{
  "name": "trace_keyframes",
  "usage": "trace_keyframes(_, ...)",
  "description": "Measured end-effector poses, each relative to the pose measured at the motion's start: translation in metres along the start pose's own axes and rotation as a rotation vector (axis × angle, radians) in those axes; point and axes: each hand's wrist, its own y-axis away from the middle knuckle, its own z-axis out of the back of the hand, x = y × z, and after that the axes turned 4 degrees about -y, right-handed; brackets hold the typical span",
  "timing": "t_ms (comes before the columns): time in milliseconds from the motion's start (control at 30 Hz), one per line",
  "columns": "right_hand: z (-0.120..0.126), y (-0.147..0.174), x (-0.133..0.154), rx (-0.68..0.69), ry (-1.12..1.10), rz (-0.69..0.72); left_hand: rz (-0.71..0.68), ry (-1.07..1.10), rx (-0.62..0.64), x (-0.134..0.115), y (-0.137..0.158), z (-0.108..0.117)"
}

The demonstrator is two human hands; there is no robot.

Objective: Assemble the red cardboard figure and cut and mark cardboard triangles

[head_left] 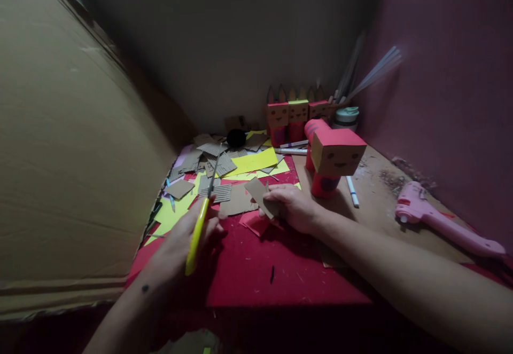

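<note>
My left hand (pixel 195 228) is closed round a pair of scissors with a yellow handle (pixel 196 239); seen almost edge-on, the blades point away from me over the scraps. Between the thumb and fingers of my right hand (pixel 294 205) is a small piece of brown cardboard (pixel 257 193), tilted above the table. Under it lie a folded bit of red paper (pixel 255 223) and a flat cardboard piece (pixel 236 204). Just beyond my right hand stands a cardboard-headed animal figure (pixel 340 154) with a red body and a drawn face.
Cardboard scraps (pixel 188 163) and yellow paper (pixel 256 160) spread over the red table (pixel 248 284). Several smaller box-headed figures (pixel 277 116) line the back. At right are a pink glue gun (pixel 436 218), a marker (pixel 352 191) and glue sticks (pixel 377 72). A cardboard panel (pixel 72 146) rises at left.
</note>
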Motion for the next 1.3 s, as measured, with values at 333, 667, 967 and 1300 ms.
trace_keyframes(333,-0.002,0.003,-0.004,0.139,0.017,-0.077,-0.024,0.262,-0.061,-0.053,-0.011,-0.036)
trace_keyframes(667,0.001,-0.002,-0.004,0.061,-0.065,-0.140,0.016,0.362,-0.056,-0.040,-0.028,-0.025)
trace_keyframes(967,0.005,0.000,-0.011,0.075,0.015,-0.023,-0.029,0.414,-0.070,-0.031,-0.031,-0.026)
trace_keyframes(1300,0.003,0.000,-0.013,0.083,-0.068,-0.079,-0.081,0.435,0.021,-0.023,-0.033,-0.030)
